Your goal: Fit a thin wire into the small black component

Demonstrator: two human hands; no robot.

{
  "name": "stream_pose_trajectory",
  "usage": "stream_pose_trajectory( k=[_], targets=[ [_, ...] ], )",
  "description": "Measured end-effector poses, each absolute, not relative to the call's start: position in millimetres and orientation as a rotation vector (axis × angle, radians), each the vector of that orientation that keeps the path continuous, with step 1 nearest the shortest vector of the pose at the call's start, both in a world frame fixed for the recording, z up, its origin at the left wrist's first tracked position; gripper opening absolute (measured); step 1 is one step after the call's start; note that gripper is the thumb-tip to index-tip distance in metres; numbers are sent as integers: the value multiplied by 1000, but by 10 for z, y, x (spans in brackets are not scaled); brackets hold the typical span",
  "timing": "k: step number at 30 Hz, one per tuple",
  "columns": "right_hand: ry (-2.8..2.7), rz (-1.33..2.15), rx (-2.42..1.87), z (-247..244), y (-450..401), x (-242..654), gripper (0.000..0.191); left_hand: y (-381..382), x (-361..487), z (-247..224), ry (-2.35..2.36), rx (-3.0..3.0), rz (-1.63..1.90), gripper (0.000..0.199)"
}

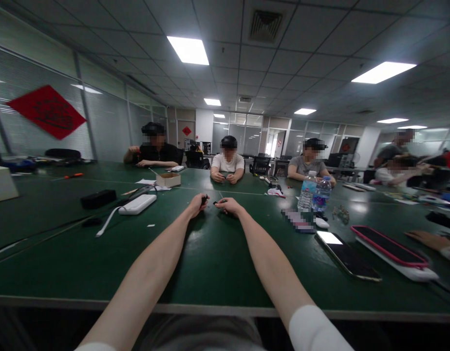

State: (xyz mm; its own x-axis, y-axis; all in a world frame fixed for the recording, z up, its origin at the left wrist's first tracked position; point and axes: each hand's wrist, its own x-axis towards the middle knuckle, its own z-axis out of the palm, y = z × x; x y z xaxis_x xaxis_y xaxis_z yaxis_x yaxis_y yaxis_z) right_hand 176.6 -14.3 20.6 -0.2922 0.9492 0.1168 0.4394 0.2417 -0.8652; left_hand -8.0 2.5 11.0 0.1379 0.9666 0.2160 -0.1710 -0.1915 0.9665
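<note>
Right of the open box (168, 180), left hand (196, 206) and right hand (231, 206) each pinch a small dark piece (205, 199) in closed fingers; insufficient force could drop either.

Green flat surface (217, 278): white rectangular plastic block (138, 204) left, black oblong case (98, 199) further left. Tan open cardboard box (168, 180) behind block. Clear plastic bottles (307, 192) right, black rectangular phone (351, 258) before them. Right of that, pink-edged phone (389, 246) on white flat slab (411, 271).

Two plastic water bottles (307, 194), two smartphones (351, 258) at near right, one open cardboard box (168, 180), one orange-handled screwdriver (74, 176).
</note>
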Motion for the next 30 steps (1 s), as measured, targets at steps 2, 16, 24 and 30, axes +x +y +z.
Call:
stream_pose_trajectory(
  k=[2, 16, 24, 30],
  targets=[
    [-1784, 983, -1262, 189, -143, 1789, 39, 10, -57, 111, 891, 1344, 1296, 21],
    [-1630, 1052, -1163, 188, -185, 1771, 34, -104, -12, 92, 947, 1542, 1227, 51],
    [-1629, 1065, -1145, 135, -105, 1783, 26, -12, -40, 58, 970, 1532, 1173, 52],
    [-1641, 1082, -1130, 106, -61, 1786, 27, 20, -47, 39, 966, 1522, 1159, 51]
  ],
)
